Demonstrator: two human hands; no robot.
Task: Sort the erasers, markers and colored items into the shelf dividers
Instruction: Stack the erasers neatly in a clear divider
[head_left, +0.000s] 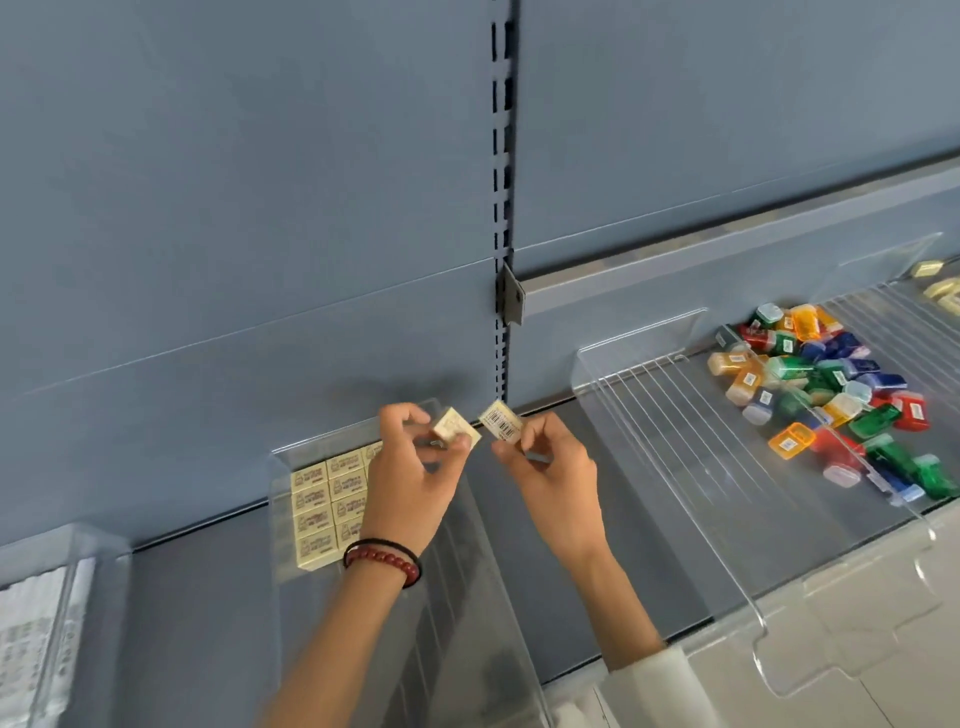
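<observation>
Head view:
- The left hand (415, 467) pinches a cream eraser (457, 428) between thumb and fingertips. The right hand (550, 467) pinches a second eraser (500, 422), barcode side up. The two pieces nearly touch in the air above the back of a clear divider (467, 623).
- That divider stands on the shelf (208, 597), near its back edge. At its back left lies a neat block of erasers (324, 504), printed faces up and set in two visible columns; the left hand covers whatever lies beyond them.
- The step in hand looks like adding these two to the block. Each would do well turned print-up to match, then set down flat against the block's right side, one at a time.
- The pinch should stay light and near the eraser's short ends, so the fingers can slip away without knocking the rows askew.
- The coloured items (826, 395) lie heaped in the next divider (675, 467) toward the shelf's right end, well apart and unsorted. A few loose erasers (941, 287) lie beyond them at the far right.
</observation>
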